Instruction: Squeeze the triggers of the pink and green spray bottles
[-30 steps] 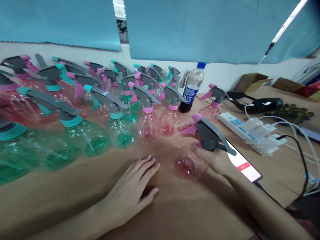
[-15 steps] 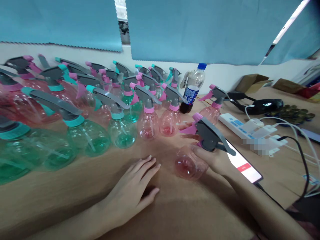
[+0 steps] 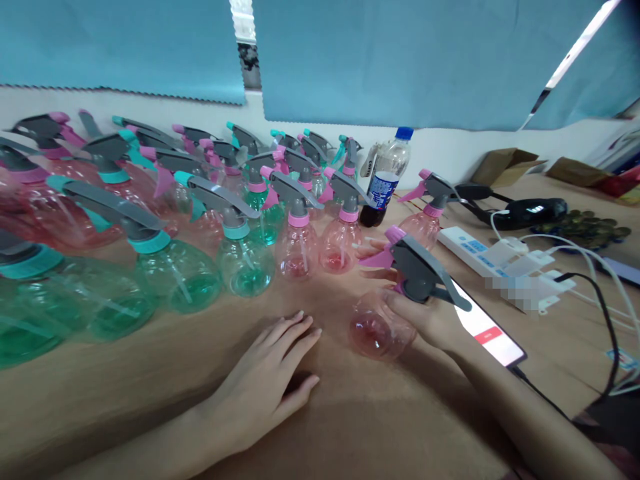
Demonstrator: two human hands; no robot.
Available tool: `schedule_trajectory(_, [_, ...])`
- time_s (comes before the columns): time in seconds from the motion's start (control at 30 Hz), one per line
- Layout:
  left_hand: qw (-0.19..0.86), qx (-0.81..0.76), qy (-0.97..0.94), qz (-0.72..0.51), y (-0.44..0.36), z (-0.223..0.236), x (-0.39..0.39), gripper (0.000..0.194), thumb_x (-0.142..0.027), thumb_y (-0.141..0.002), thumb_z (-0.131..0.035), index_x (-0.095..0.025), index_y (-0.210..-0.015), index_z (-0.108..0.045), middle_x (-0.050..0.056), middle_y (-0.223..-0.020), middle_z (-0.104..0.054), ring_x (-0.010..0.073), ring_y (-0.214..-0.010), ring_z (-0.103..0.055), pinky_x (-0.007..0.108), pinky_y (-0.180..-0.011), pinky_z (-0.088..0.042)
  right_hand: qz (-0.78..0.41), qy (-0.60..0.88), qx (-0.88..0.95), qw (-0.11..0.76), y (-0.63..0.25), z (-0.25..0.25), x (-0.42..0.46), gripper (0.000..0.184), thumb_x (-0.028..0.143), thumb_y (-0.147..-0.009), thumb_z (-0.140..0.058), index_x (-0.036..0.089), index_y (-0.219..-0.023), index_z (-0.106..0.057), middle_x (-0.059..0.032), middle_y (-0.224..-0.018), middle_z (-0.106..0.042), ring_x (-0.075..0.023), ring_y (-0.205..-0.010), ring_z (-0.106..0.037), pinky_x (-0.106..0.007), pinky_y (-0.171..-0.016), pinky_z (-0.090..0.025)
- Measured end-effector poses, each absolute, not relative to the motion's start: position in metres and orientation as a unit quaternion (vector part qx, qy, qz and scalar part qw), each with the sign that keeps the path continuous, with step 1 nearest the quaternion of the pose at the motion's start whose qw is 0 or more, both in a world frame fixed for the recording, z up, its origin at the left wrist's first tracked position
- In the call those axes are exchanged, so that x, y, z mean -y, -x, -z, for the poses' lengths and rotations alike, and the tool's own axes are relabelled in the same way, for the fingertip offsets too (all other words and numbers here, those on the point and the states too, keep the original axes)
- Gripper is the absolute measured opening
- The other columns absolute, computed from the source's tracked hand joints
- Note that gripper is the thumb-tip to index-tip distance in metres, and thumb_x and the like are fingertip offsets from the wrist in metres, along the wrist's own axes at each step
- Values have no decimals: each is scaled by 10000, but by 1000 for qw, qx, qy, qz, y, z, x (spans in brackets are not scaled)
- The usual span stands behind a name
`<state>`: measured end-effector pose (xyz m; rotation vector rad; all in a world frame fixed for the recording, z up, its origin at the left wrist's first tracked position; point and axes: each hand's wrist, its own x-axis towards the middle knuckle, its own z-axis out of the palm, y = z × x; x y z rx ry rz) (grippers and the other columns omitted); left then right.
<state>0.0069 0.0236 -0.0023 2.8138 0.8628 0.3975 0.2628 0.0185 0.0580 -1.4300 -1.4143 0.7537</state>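
Observation:
My right hand (image 3: 425,321) is wrapped round the neck of a pink spray bottle (image 3: 376,331) with a grey and pink trigger head. The bottle is tilted, and some of the fingers show behind its trigger. My left hand (image 3: 274,370) lies flat on the wooden table (image 3: 345,427), fingers stretched out and holding nothing. Just beyond the hands stand two small pink spray bottles (image 3: 299,250) and a green spray bottle (image 3: 245,267). Another pink spray bottle (image 3: 425,223) stands behind the held one, partly covered by it.
Several more green and pink spray bottles (image 3: 177,283) crowd the left and back. A cola bottle (image 3: 384,180) stands by the wall. On the right lie a lit phone (image 3: 493,330), a white power strip (image 3: 467,250) with cables, a black headset (image 3: 537,212) and brown cardboard (image 3: 507,165).

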Motion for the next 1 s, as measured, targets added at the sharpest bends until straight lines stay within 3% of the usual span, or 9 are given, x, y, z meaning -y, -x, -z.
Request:
schedule_trajectory(0.23, [81,-287,-945,-135,-6,2,-23,466,-356,-959,-523,-159,-1376,-455,112,-1427,-493,287,-1346,-402,487,-1084,-369,-289,604,581,463,-263,-60,-17,216,297,-685,-602,230,-881,-661,34,-542,-556,-189,-518,-559,-396,-613,-499])
schedule_trajectory(0.47, [86,-290,-943,-136,-6,4,-23,471,-357,-953,-529,-175,-1381,-451,104,-1441,-475,289,-1354,-388,485,-1084,-369,-305,578,582,484,-260,-66,-17,107,210,-624,-561,226,-721,-604,-26,-779,-693,-233,-731,-678,-405,-732,-536])
schedule_trajectory(0.63, [86,-291,-943,-135,-6,3,-23,465,-352,-951,-533,-172,-1372,-454,110,-1436,-480,290,-1343,-402,492,-1077,-375,-290,587,579,486,-258,-71,-15,89,187,-610,-537,238,-674,-572,-24,-753,-689,-250,-825,-685,-426,-819,-531])
schedule_trajectory(0.77, [85,-289,-944,-132,-6,2,-23,469,-352,-950,-530,-160,-1371,-454,118,-1433,-483,296,-1342,-401,504,-1076,-375,-270,597,581,483,-256,-74,-14,91,176,-601,-539,247,-657,-537,6,-638,-619,-198,-618,-617,-366,-635,-539])
schedule_trajectory(0.87, [85,-293,-944,-130,-7,2,-23,463,-339,-944,-537,-168,-1368,-462,113,-1432,-485,293,-1340,-406,501,-1072,-381,-285,598,580,474,-254,-78,-13,119,168,-597,-540,248,-577,-455,44,-483,-472,-135,-438,-453,-281,-438,-440])
schedule_trajectory(1.0, [87,-294,-942,-135,-6,4,-23,452,-354,-949,-532,-180,-1363,-473,109,-1437,-479,294,-1346,-400,506,-1075,-376,-288,610,566,474,-252,-84,-12,156,165,-555,-536,243,-516,-407,50,-451,-410,-106,-401,-354,-248,-375,-360])
